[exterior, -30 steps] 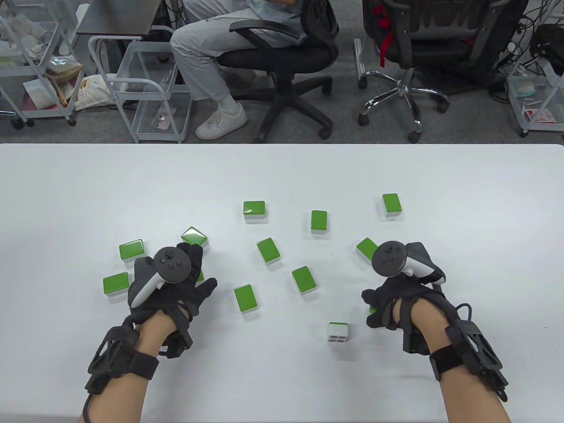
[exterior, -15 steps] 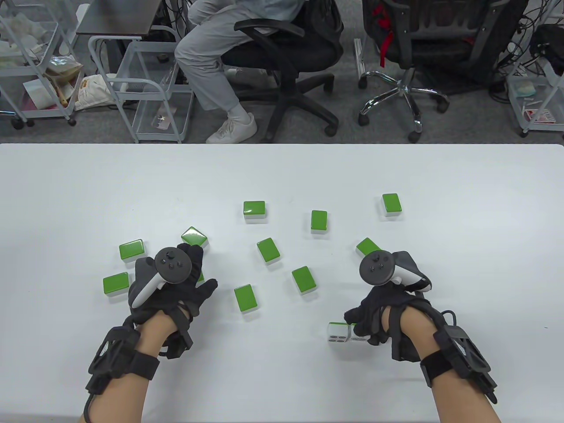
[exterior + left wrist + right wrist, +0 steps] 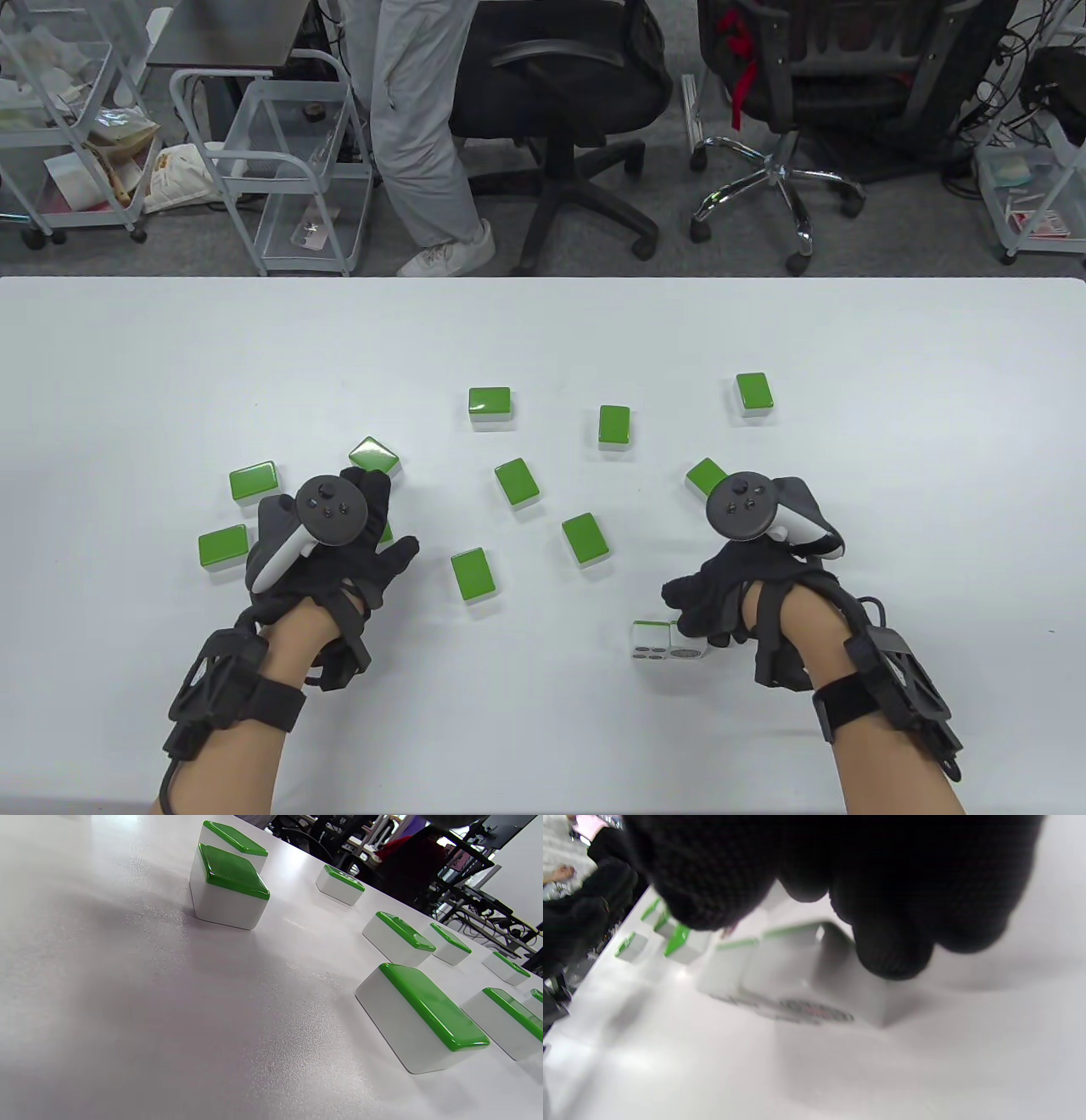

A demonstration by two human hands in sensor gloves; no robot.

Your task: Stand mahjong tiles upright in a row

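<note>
Table view: we record our right hand [image 3: 730,594] with its fingers [image 3: 691,607] curled down onto the second of two upright white mahjong tiles [image 3: 670,641], which stand touching side by side on the white desk [image 3: 543,340]. Whether they grip or merely touch it we cannot tell. Our left hand [image 3: 331,552] lies spread and flat, holding nothing, among flat green-backed mahjong tiles [image 3: 517,482].

Left wrist view: flat green-backed tiles only; no fingers in view.

Right wrist view: black gloved fingertips [image 3: 891,955] rest on the nearer upright tile's top edge, its partner touching just beyond.
</note>
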